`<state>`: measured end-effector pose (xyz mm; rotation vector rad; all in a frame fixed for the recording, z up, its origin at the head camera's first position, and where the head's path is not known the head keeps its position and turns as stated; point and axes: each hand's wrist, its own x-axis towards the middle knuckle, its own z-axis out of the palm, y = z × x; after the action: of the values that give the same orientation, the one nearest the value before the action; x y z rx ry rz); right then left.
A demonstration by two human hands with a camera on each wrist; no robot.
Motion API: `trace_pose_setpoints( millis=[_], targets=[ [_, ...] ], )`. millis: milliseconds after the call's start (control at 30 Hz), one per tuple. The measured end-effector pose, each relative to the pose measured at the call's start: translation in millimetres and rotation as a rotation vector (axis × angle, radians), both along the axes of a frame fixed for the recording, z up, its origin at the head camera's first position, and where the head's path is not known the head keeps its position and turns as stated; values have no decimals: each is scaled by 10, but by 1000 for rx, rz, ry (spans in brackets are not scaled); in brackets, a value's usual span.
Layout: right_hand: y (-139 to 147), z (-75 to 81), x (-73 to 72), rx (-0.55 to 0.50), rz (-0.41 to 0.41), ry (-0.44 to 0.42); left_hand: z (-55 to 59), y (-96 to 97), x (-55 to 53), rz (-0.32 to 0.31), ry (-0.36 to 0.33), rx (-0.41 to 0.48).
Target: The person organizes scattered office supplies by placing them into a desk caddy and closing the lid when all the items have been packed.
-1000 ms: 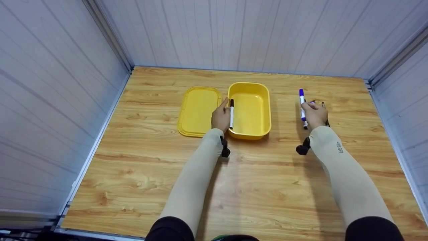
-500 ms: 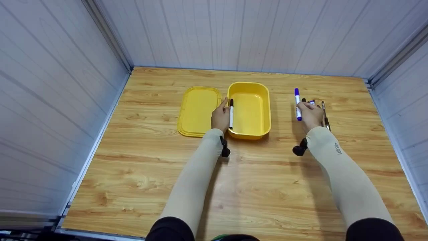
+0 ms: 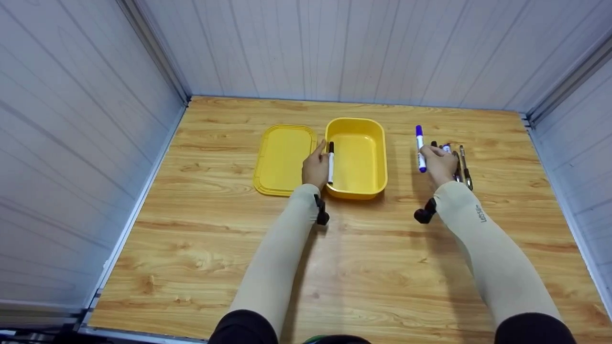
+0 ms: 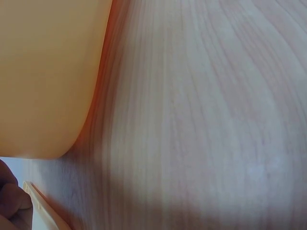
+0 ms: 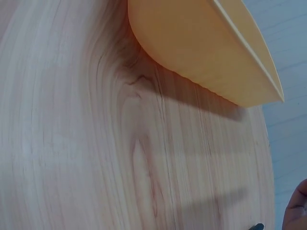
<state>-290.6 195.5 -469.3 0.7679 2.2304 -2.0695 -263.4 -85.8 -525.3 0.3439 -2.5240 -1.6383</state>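
My right hand (image 3: 440, 165) pinches a white marker with a purple cap (image 3: 420, 149) over the table's right side. Part of that hand (image 5: 296, 211) shows at the right wrist view's edge. My left hand (image 3: 315, 169) is against the left side of the open yellow box (image 3: 384, 162), one finger pointing forward. A black-capped white marker (image 3: 331, 165) lies along the box's left side, right beside this hand. In the left wrist view, bent fingers (image 4: 14, 201) show below the box wall (image 4: 43, 76); their grip is mostly hidden.
The yellow lid (image 3: 284, 160) lies flat to the left of the box. Several pens (image 3: 466, 169) lie on the table beside and partly under the right hand, including another purple-capped one (image 3: 446, 147). White panels (image 3: 306, 52) enclose the wooden table (image 3: 363, 267).
My right hand has moved a little left with the purple-capped marker, uncovering more of the pens on the table. My left hand, the box and the black-capped marker have stayed put.
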Motion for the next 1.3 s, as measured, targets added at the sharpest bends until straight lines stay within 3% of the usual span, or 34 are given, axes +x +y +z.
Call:
trace_pose_setpoints(
  millis=[300,633,1300],
  targets=[
    [-116,-6,4,-40,-6,44,3,-5,14,4,9,-2],
    [-205,10,25,-1,41,22,12,-14,9,-7,10,-1],
    [-382,50,66,-111,61,15,33,-7,21,-2,14,-13]
  ],
)
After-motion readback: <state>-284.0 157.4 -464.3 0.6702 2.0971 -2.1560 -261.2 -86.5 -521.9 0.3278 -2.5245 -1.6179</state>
